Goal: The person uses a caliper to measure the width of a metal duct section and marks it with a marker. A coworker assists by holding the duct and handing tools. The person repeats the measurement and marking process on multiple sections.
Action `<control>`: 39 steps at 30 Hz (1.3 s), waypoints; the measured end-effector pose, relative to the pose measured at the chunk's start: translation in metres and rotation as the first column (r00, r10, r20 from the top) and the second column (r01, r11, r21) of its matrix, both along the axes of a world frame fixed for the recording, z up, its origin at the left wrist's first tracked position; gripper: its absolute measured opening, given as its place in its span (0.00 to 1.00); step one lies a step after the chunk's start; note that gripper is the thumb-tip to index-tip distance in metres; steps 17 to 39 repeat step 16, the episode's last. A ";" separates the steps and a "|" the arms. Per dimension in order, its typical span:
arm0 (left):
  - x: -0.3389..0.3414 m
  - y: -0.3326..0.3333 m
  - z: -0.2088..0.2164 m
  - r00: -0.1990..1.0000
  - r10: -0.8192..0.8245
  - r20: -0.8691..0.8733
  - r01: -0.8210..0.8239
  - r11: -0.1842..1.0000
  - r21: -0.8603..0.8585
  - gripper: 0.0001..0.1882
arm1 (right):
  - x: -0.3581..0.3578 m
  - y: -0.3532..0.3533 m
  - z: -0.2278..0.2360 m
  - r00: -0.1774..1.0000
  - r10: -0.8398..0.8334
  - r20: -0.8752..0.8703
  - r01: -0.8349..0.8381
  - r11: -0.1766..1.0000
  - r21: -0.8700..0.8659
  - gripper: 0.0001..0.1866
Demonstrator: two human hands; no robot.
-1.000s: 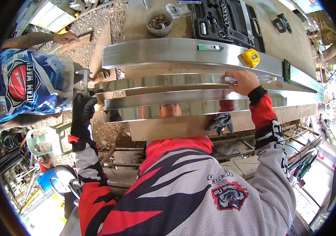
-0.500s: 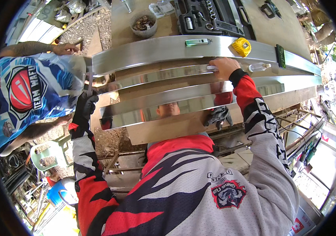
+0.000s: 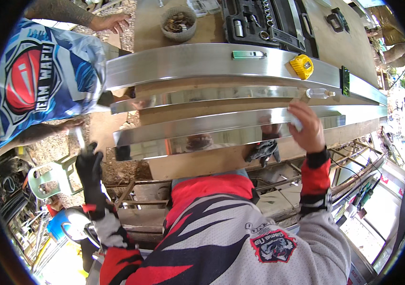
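Note:
My left hand point(image 3: 90, 164), in a black glove, is off the left end of the bars with its fingers closed round a thin pale metal tool point(image 3: 80, 137). That tool is smeared by motion, and a co-worker's hand point(image 3: 72, 124) is close to its upper end. My bare right hand point(image 3: 307, 127) hovers over the shiny near metal bar point(image 3: 221, 126), fingers curled round a small whitish thing point(image 3: 296, 121), mostly hidden. A narrow polished bar point(image 3: 212, 94) lies beyond, with a small clear bottle point(image 3: 320, 93) by its right end.
A wide brushed metal bar point(image 3: 183, 61) carries a green-handled tool point(image 3: 250, 54), a yellow tape measure point(image 3: 302, 66) and a black object point(image 3: 345, 80). Behind are a mesh cup point(image 3: 178, 23) and socket set point(image 3: 264, 28). A black glove point(image 3: 264, 153) rests at the near edge; a co-worker stands left.
My right hand has come nearer and to the right, off the narrow bar. My left hand has drawn back from the bar ends with its tool. The co-worker has moved closer.

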State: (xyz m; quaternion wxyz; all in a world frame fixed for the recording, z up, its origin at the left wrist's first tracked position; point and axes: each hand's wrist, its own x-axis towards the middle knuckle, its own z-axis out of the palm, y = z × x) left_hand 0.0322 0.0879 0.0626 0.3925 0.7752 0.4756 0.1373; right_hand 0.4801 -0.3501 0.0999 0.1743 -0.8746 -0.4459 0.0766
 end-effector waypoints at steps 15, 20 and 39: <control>0.030 -0.066 -0.005 0.969 0.208 -0.131 -0.242 0.904 -0.353 0.08 | -0.010 -0.012 -0.039 0.998 0.024 -0.062 -0.045 0.932 -0.361 0.29; 0.040 -0.060 -0.011 0.979 0.173 -0.107 -0.200 0.910 -0.362 0.08 | -0.007 -0.010 -0.038 0.995 0.007 -0.095 -0.047 0.902 -0.429 0.30; 0.040 -0.060 -0.011 0.979 0.173 -0.107 -0.200 0.910 -0.362 0.08 | -0.007 -0.010 -0.038 0.995 0.007 -0.095 -0.047 0.902 -0.429 0.30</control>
